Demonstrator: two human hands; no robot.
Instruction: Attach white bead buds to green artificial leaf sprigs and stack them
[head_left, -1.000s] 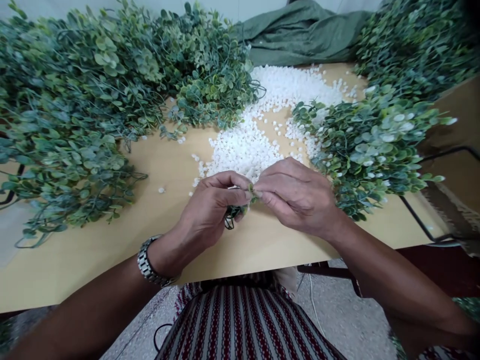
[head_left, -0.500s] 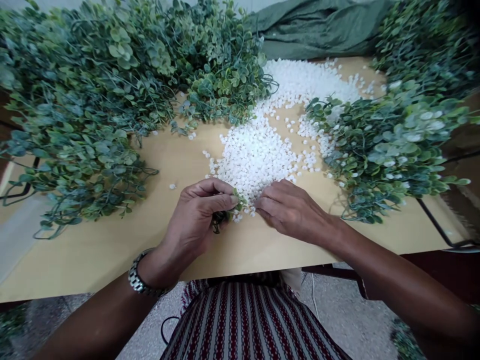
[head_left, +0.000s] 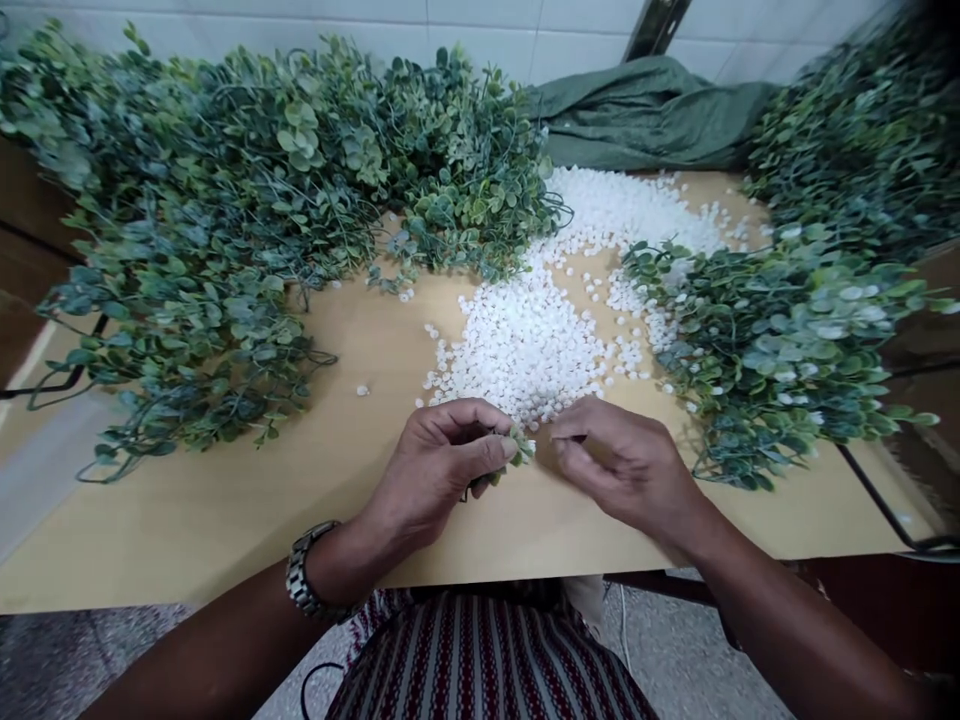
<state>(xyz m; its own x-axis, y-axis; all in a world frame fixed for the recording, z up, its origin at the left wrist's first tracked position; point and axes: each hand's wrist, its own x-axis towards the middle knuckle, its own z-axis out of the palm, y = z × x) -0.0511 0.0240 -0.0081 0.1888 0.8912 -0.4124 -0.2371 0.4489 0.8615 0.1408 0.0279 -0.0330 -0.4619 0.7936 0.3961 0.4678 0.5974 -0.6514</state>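
My left hand [head_left: 442, 465] is closed around a small sprig of artificial greenery [head_left: 517, 455], pinching it between thumb and forefinger. A white bead-like piece [head_left: 531, 447] shows at the sprig's tip. Just right of it, apart from the sprig, is my right hand [head_left: 622, 460], its thumb and forefinger drawn together in a loose pinch. Whether anything tiny sits between those fingertips is too small to make out. Beyond both hands spreads a heap of small white pieces [head_left: 525, 340] on the tan tabletop [head_left: 300, 520].
Leafy artificial stems [head_left: 225, 200] pile up along the left and back. At right lies a bunch with white-tipped sprigs [head_left: 795, 340], and more greenery [head_left: 855, 150] stands behind it. Green cloth [head_left: 652, 110] lies against the tiled wall [head_left: 480, 35]. One loose white piece [head_left: 363, 390] lies left of the heap.
My right hand has lifted off the near edge of the white heap and drawn away from the sprig. My left hand still holds the sprig, now turned rightward. The camera view has tilted up.
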